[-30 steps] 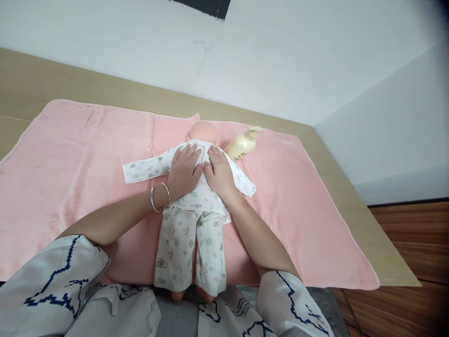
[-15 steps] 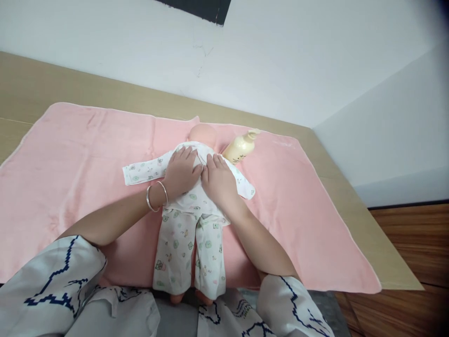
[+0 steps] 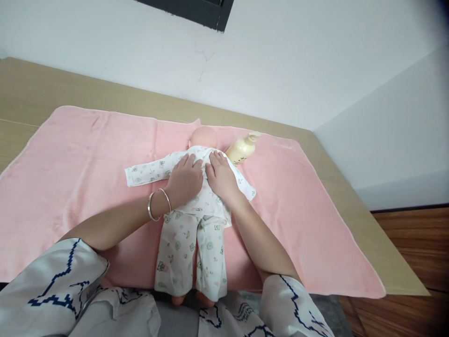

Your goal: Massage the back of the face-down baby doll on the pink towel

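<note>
A baby doll (image 3: pixel 213 206) in white printed pyjamas lies with its head away from me and its feet towards me. Its sleeves spread out to both sides, and the top of its bare head shows beyond the collar. My left hand (image 3: pixel 185 180), with two silver bangles at the wrist, rests palm down on the left part of the doll's upper body. On the right part lies my right hand (image 3: pixel 221 175), also flat with its fingers stretched out. Both hands hold nothing. A pale yellow pump bottle (image 3: pixel 242 149) lies beside the doll's right-hand shoulder.
A pink blanket (image 3: pixel 294 220) is spread under the doll and bottle, over a light wooden table (image 3: pixel 336 187). A white wall (image 3: pixel 273 61) stands behind the table. At the lower right is reddish-brown wood (image 3: pixel 414 238).
My hands have moved slightly apart across the doll's upper body, the right one shifting outward a little. The camera view has tilted up slightly; doll and bottle stay in place.
</note>
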`<state>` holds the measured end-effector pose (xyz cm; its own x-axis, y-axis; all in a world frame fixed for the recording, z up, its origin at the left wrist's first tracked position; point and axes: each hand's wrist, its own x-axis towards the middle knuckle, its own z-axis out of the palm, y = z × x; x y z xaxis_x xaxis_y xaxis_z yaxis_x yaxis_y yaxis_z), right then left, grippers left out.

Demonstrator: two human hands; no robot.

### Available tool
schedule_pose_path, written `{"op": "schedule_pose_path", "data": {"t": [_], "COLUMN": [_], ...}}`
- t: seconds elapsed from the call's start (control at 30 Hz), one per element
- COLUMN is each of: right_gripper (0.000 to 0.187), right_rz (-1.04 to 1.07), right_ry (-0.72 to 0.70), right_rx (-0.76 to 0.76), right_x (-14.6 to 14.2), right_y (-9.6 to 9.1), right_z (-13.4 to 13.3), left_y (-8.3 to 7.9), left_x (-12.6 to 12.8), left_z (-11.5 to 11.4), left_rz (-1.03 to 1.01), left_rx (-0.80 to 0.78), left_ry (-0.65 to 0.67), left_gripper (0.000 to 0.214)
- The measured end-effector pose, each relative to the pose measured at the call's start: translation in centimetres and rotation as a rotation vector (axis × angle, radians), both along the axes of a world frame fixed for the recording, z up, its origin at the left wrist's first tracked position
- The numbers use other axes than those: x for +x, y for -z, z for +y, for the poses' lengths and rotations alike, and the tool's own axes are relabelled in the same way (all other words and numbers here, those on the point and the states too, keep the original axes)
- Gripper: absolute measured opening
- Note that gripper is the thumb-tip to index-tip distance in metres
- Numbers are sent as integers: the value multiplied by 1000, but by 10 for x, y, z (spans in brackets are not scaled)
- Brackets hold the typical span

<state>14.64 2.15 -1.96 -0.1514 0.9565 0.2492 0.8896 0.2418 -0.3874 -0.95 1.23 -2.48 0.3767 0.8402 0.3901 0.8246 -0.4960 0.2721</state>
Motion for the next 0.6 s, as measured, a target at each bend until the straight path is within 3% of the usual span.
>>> {"op": "schedule_pose_path", "data": {"t": [0.2, 0.47, 0.6], "right_gripper": [47, 53, 55], "right_rz": [-130, -3, -109], "right_ry": [141, 47, 59], "right_rx": [121, 5, 10], "right_x": [-33, 1, -7], "right_y": [-6, -3, -4], "right_z": [-38, 3, -6], "left_y": [4, -6, -7], "left_x": [-10, 4, 1], "left_z": [35, -10, -3], "left_rz": [0, 158, 152], "left_rx": [-5, 13, 21], "left_ry": [-46, -70, -49], "left_gripper": [44, 47, 46]}}
